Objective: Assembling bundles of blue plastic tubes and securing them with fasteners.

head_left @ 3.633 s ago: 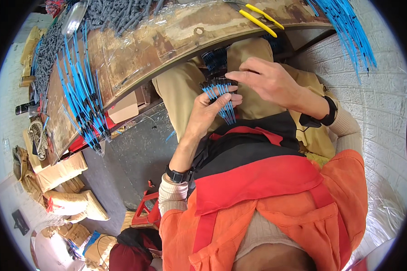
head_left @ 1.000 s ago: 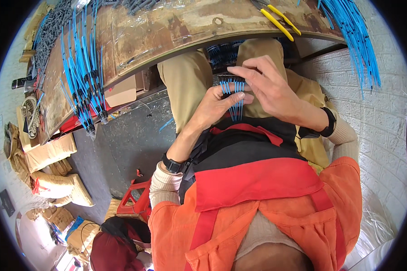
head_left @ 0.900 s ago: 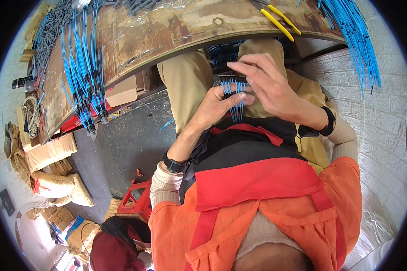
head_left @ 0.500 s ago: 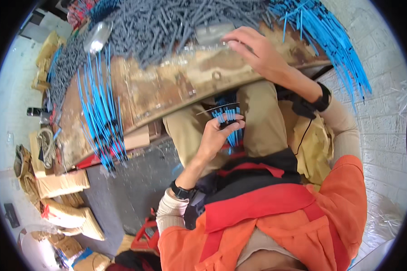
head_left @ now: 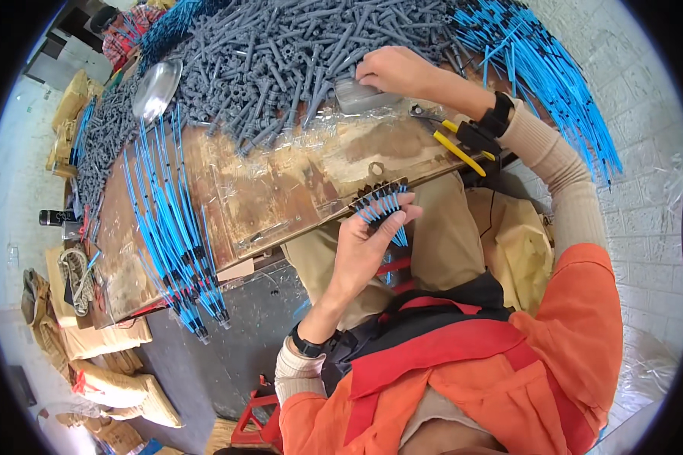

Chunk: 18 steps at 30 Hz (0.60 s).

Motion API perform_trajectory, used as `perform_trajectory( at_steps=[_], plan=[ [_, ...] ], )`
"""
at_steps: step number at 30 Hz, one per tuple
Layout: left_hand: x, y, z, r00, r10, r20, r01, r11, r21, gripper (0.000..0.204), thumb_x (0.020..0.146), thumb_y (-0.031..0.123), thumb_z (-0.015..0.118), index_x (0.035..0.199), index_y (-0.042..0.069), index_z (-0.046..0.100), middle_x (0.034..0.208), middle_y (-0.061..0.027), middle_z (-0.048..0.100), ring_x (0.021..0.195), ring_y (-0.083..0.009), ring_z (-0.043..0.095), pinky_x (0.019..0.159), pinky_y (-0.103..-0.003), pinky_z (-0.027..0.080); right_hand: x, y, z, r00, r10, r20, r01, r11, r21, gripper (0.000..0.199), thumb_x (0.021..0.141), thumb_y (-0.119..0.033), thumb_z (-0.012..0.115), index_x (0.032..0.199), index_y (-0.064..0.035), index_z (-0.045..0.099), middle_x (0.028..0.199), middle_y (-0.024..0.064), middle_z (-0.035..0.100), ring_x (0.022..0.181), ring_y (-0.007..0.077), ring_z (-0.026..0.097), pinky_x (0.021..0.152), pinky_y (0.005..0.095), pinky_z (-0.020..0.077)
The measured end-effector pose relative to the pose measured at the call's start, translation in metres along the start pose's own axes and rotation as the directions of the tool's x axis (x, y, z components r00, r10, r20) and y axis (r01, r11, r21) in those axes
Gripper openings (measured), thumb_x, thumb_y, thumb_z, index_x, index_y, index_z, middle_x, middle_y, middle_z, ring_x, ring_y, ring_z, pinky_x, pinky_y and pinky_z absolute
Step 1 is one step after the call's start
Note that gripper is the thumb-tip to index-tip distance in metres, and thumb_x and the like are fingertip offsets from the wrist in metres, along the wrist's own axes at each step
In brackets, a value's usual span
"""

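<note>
My left hand [head_left: 360,254] grips a fanned bunch of thin blue tubes [head_left: 385,205] with black ends, held above my lap by the table's front edge. Its thumb presses across the bunch. My right hand [head_left: 401,70] is over a small clear plastic box [head_left: 366,101], the fingertips bent down together at its left side. Whatever those fingers pinch, if anything, is hidden. Cutting pliers with yellow handles [head_left: 461,153] lie on the wooden table [head_left: 281,171], below my right wrist.
A large heap of grey plastic anchors [head_left: 281,68] covers the table's far side. Blue tubes with black ends [head_left: 167,220] overhang the left front edge; more blue tubes [head_left: 558,83] lie at far right. A metal dish [head_left: 158,89] rests by the heap. Another person [head_left: 125,34] is at upper left.
My right hand has come down to the clear box, its fingers drawn together. My left hand has turned the bunch, so the black ends now show fanned out at the top. The pliers have become visible.
</note>
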<state>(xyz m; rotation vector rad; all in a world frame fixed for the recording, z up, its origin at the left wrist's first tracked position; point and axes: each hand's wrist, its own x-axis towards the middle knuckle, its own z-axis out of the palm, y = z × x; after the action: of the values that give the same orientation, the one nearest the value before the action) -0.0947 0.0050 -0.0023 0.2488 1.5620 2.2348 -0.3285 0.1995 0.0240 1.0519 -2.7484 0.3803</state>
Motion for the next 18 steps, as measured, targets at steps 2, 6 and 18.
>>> perform_trajectory(
  at_steps=[2, 6, 18],
  plan=[
    [-0.005, -0.001, 0.003, 1.000, 0.020, 0.004, -0.020, 1.000, 0.013, 0.026, 0.096, 0.005, 0.058, 0.121, 0.000, 0.063, 0.107, -0.0073, 0.070, 0.101, -0.0105, 0.062, 0.089, -0.025, 0.048, -0.001, 0.002, -0.006, 0.999, 0.036, -0.002, -0.036, 0.999, 0.015, 0.018, 0.084, -0.019, 0.064, 0.095, -0.0056, 0.069, 0.092, 0.0118, 0.065, 0.085, 0.0320, 0.064, 0.076, 0.0388, 0.0508],
    [-0.012, 0.004, 0.013, 0.995, 0.088, 0.053, -0.093, 0.991, 0.096, 0.026, 0.096, 0.004, 0.057, 0.121, -0.001, 0.061, 0.106, -0.0098, 0.070, 0.101, -0.0145, 0.064, 0.090, -0.028, 0.049, -0.013, 0.006, -0.016, 0.992, -0.065, -0.112, 0.078, 0.991, 0.111, 0.020, 0.086, -0.021, 0.064, 0.095, -0.0043, 0.070, 0.091, 0.0132, 0.066, 0.086, 0.0321, 0.064, 0.076, 0.0371, 0.0508],
    [0.012, -0.002, -0.001, 0.945, 0.320, 0.065, -0.326, 0.932, 0.157, 0.022, 0.096, 0.003, 0.056, 0.115, -0.004, 0.063, 0.107, -0.0118, 0.069, 0.103, -0.0174, 0.064, 0.094, -0.031, 0.049, -0.133, -0.107, -0.094, 0.938, -0.171, -0.302, 0.214, 0.970, 0.115, 0.019, 0.088, -0.016, 0.064, 0.097, -0.0003, 0.068, 0.088, 0.0138, 0.064, 0.082, 0.0307, 0.063, 0.073, 0.0370, 0.0485]
  ],
)
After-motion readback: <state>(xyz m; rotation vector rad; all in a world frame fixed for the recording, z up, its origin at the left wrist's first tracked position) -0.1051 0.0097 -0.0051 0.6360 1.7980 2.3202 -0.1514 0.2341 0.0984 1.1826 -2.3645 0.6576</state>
